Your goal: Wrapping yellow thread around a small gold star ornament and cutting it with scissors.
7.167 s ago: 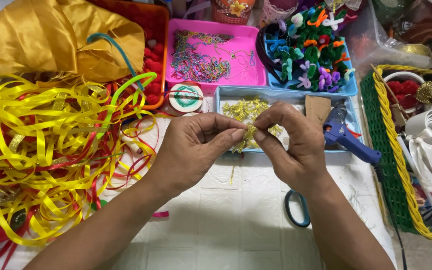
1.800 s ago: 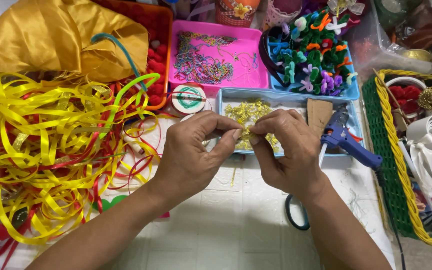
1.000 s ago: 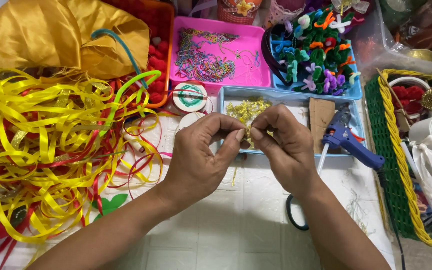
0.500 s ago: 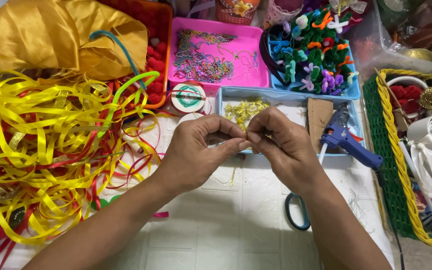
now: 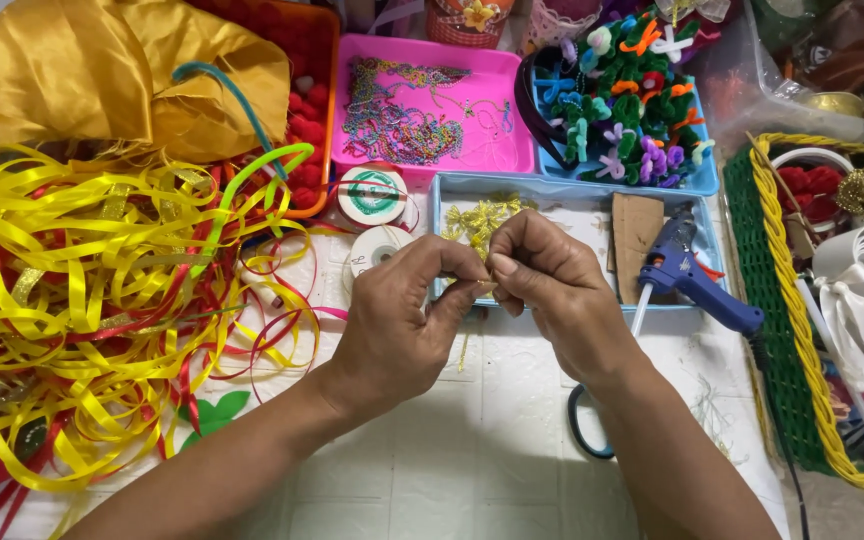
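Note:
My left hand and my right hand meet fingertip to fingertip over the near rim of a light blue tray. Between the pinched fingers is a small gold tinsel piece, mostly hidden; a thin gold strand hangs down from it over the white table. More gold tinsel pieces lie in the tray just behind my hands.
A blue glue gun and a cardboard piece lie in the tray. Tangled yellow and red ribbons fill the left. Behind are a pink tray of beaded chains, tape rolls, pipe-cleaner flowers; a green basket at right, scissors under my right forearm.
My hands have stayed together over the tray's near rim, shifting only slightly while the fingertips keep working the gold piece. Nothing else on the table has moved.

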